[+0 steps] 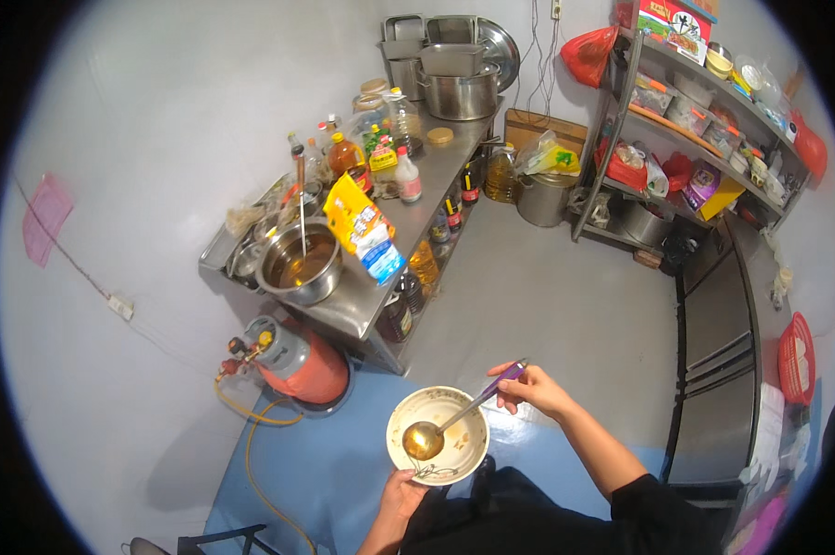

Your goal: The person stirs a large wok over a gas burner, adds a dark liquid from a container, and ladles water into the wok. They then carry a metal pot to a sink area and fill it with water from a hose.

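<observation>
My left hand (401,494) grips the near rim of a cream bowl (469,454) with a dark pattern inside. Brownish stains and a few thin dark strands show on its inner surface. My right hand (532,393) holds a metal ladle (459,415) by its purple handle. The ladle's round head rests over the inside of the bowl, and a shiny golden liquid (423,440) shows in it. Whether the ladle touches the bowl's bottom, I cannot tell. Both hands are in front of my body, above the blue floor.
A steel table (351,305) carries a metal pot of brownish liquid (299,267), a yellow packet (355,215) and several bottles. Below its near end stands a gas cylinder (306,361) with a yellow hose (248,458). A loaded metal shelf (709,132) and a steel cabinet (715,416) line the right.
</observation>
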{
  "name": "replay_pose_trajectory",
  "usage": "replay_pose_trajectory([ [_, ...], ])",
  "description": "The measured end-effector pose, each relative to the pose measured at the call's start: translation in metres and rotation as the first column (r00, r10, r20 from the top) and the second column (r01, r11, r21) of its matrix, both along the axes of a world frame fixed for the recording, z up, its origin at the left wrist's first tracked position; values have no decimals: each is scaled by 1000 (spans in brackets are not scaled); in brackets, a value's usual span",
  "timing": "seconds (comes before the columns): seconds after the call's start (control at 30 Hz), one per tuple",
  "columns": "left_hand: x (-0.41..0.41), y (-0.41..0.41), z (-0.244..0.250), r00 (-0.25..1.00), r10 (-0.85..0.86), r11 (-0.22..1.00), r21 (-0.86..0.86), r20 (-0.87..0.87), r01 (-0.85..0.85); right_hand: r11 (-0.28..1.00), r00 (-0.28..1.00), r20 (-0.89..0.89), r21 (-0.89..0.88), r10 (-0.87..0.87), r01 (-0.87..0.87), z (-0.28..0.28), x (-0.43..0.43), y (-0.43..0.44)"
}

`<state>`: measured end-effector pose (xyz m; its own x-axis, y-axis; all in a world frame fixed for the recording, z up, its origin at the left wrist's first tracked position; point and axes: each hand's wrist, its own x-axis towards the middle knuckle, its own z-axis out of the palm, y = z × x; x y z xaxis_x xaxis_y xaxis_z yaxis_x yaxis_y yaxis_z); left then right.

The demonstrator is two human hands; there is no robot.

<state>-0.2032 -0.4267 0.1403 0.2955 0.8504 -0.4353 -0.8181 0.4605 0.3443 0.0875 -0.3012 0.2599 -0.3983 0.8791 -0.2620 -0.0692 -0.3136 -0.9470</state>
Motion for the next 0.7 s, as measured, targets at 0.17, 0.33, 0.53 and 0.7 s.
replay_pose_trajectory([
  [0.17,67,116,7,998,-56,998,-25,-11,55,986,985,27,-13,-168,168,-12,60,67],
  [0.33,89,246,-12,995,-58,998,-26,79,60,957,967,41,-142,-250,253,-64,93,153],
  [0.53,94,410,-25,997,80,994,79,10,-80,930,927,197,-125,-319,347,-149,104,311],
  [0.7,77,516,-11,986,166,976,145,-15,-162,894,966,93,-366,-240,257,-198,39,509],
])
